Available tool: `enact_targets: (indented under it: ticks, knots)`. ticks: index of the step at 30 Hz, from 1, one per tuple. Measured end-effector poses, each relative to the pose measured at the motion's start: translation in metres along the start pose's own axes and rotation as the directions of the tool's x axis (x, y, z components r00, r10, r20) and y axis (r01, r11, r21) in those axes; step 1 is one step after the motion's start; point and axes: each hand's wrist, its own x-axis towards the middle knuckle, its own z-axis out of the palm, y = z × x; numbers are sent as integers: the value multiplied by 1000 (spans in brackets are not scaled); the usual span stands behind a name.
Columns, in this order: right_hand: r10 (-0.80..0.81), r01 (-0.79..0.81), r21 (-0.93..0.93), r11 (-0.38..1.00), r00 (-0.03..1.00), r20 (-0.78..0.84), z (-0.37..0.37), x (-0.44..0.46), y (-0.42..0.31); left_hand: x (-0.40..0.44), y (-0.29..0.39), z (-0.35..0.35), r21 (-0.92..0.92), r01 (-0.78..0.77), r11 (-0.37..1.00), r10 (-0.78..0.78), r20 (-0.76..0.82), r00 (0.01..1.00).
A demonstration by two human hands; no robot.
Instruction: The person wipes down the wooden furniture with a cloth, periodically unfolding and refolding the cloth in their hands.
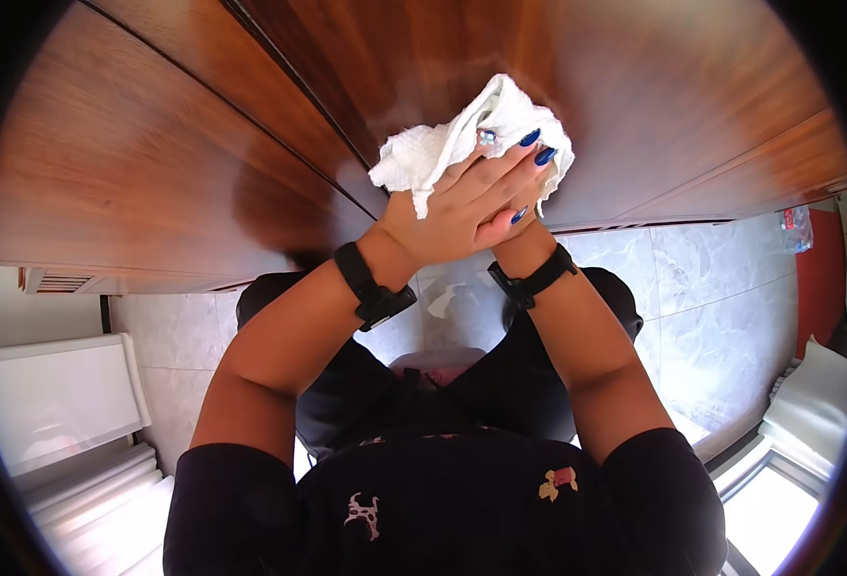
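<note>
A crumpled white cloth (pixel 423 156) lies against the glossy brown wooden surface (pixel 635 106). My left hand (pixel 452 206), at the end of the arm on the left, lies across my right hand and touches the cloth; its fingers, with dark blue nails, point up and to the right. Of my right hand (pixel 531 204) only a part shows beneath the other, close to the cloth; its fingers are mostly hidden. Both wrists wear a black band.
Dark seams run through the wood at the left. Below it is a grey marbled tile floor (pixel 712 264). A clear plastic bottle (pixel 796 230) is at the far right, near a red panel (pixel 820 278). A white box-like object (pixel 59 398) stands at the lower left.
</note>
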Motion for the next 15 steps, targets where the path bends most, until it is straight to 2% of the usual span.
enact_targets:
  ticks: [1, 2, 3, 4, 5, 7, 9, 11, 12, 13, 14, 15]
  knots:
    - [52, -50, 131, 990, 999, -13, 1, -2, 0, -3, 3, -2, -158, 67, 985, -62, 38, 997]
    - [-153, 143, -135, 980, 986, -72, 0, -2, 2, -5, 4, -5, -309, 136, 941, -115, 86, 990]
    - [-354, 298, -399, 867, 932, -72, -1, -4, 3, -8, 3, -12, -310, 132, 942, -109, 89, 990]
    - [-361, 326, -336, 884, 932, -44, -5, -2, 4, -11, 2, -22, -361, 171, 917, -131, 133, 982]
    - [-289, 280, -273, 920, 957, 8, -3, -2, 4, -13, -1, -33, -412, 212, 886, -150, 178, 973]
    - [-288, 282, -106, 954, 957, -47, -11, 8, -1, -16, -8, -51, -392, 232, 890, -191, 142, 971]
    - [-266, 264, -105, 959, 964, -9, -16, 10, -7, -25, -14, -51, -500, 259, 826, -247, 91, 965]
    - [-322, 317, -100, 943, 946, -39, -17, 12, -4, -23, -11, -45, -557, 312, 770, -286, 137, 948]
    - [-317, 312, -97, 945, 948, -36, -21, 13, -4, -17, -12, -47, -600, 573, 558, -362, 445, 819]
    - [-318, 318, -15, 948, 947, -33, -26, 15, -4, -13, -13, -46, -527, 791, 311, -345, 713, 610]
    - [-321, 322, 66, 944, 947, -31, -30, 17, -3, -20, -16, -37, -535, 799, 274, -357, 715, 601]
    - [-317, 319, 67, 945, 948, -30, -33, 18, 0, -15, -14, -32, -533, 800, 274, -355, 717, 599]
